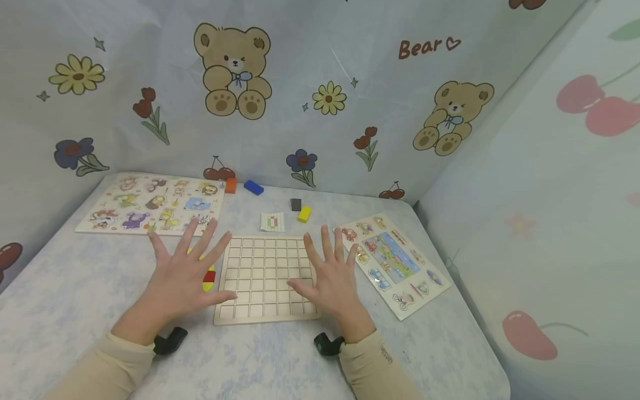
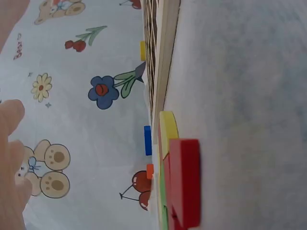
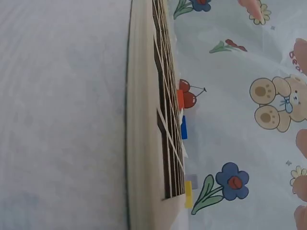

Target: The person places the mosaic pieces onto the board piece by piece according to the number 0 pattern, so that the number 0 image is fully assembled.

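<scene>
A wooden grid board [image 1: 265, 278] with square cells lies flat at the middle of the table. My left hand [image 1: 177, 280] is spread over the board's left side, fingers straight and holding nothing. Beneath it, partly hidden, sit red and yellow blocks [image 1: 209, 276]; the left wrist view shows a red block [image 2: 184, 182] beside yellow and green ones. Over the board's right edge my right hand [image 1: 332, 280] is spread the same way, with nothing in it. Behind the board are a small printed card [image 1: 273, 222], a yellow block [image 1: 304, 214] and a dark grey block [image 1: 296, 204].
An animal puzzle board [image 1: 155, 203] lies at the back left, and a vehicle puzzle board [image 1: 395, 261] lies angled on the right. An orange block [image 1: 230, 185] and a blue block [image 1: 254, 188] sit near the back edge. A bear-print curtain [image 1: 310, 66] hangs behind the table.
</scene>
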`<state>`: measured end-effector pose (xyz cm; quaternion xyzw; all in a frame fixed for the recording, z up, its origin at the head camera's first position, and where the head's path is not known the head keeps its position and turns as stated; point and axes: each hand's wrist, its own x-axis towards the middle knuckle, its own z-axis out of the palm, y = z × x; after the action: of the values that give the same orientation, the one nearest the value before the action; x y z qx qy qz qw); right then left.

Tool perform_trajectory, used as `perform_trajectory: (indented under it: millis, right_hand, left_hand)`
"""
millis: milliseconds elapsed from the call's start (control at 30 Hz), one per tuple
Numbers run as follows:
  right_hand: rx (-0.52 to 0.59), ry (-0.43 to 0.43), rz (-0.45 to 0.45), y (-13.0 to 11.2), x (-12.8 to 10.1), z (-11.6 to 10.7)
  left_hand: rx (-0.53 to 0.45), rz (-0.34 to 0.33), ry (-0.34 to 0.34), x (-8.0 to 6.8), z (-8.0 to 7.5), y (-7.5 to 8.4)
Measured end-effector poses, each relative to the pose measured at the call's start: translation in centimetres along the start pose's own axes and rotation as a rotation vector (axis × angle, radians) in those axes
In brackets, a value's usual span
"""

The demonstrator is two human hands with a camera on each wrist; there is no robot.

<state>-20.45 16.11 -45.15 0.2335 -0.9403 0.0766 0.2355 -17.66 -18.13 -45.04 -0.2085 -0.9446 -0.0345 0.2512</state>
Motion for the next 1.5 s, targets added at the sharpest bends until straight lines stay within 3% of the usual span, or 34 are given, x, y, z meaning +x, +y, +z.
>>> perform_trajectory:
  millis: [100, 200, 333, 467, 600, 767, 867, 1067, 1500]
  right_hand:
    - [0.069, -0.048, 0.033, 0.2, 0.0, 0.1]
    - [0.216, -0.115, 0.112, 0.6, 0.1, 0.6]
    - [0.453, -0.150, 0.218, 1.4, 0.2, 1.5]
    - [0.516, -0.166, 0.249, 2.1, 0.1, 2.3]
    - [0.436, -0.216, 0.276, 2.2, -0.1, 2.7]
    - [0.315, -0.297, 0.288, 2.1, -0.1, 2.7]
    - [0.303, -0.328, 0.289, 2.0, 0.0, 2.6]
    - [0.305, -0.350, 0.287, 2.0, 0.1, 2.6]
    - [0.367, -0.365, 0.327, 1.6, 0.0, 2.4]
  left_hand:
    - [-0.037, -0.061, -0.064, 0.0, 0.3, -0.6]
    - [-0.140, -0.181, -0.128, -0.1, 0.7, -1.4]
    - [-0.300, -0.372, -0.147, -0.2, 1.5, -2.6]
    - [-0.361, -0.467, -0.154, -0.2, 1.9, -3.0]
    - [-0.363, -0.470, -0.206, -0.2, 2.3, -2.9]
    - [-0.357, -0.452, -0.317, -0.1, 2.8, -2.8]
    - [-0.361, -0.465, -0.348, 0.1, 3.1, -2.7]
    - [-0.363, -0.500, -0.354, 0.1, 3.2, -2.5]
    - [-0.369, -0.497, -0.338, 0.1, 3.4, -2.6]
